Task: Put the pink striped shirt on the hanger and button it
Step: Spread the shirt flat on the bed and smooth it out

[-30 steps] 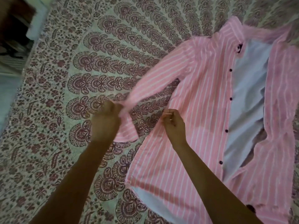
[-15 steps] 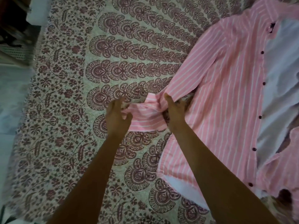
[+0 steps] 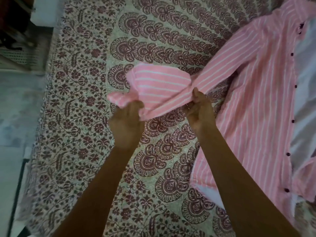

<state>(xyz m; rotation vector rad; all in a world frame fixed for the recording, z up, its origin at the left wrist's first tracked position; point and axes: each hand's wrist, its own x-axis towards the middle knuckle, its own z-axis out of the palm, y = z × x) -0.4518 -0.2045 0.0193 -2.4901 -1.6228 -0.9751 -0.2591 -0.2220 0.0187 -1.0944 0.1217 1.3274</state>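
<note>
The pink striped shirt (image 3: 256, 103) lies unbuttoned on the bed at the right, dark buttons down its front edge and its pale inside showing. Its sleeve (image 3: 159, 86) stretches left from the body and is lifted off the bedspread. My left hand (image 3: 127, 124) grips the sleeve's cuff end, which bunches above my fingers. My right hand (image 3: 199, 112) pinches the same sleeve further up, toward the shirt body. No hanger is in view.
A patterned maroon-and-cream bedspread (image 3: 82, 151) covers the bed. The bed's left edge runs down the frame, with pale floor (image 3: 15, 106) beyond it. Dark furniture (image 3: 13, 23) stands at the top left corner.
The sleeve's cuff end has been raised and spread wider between my hands. My left hand went from open beside the cuff to gripping it. The view shifted left.
</note>
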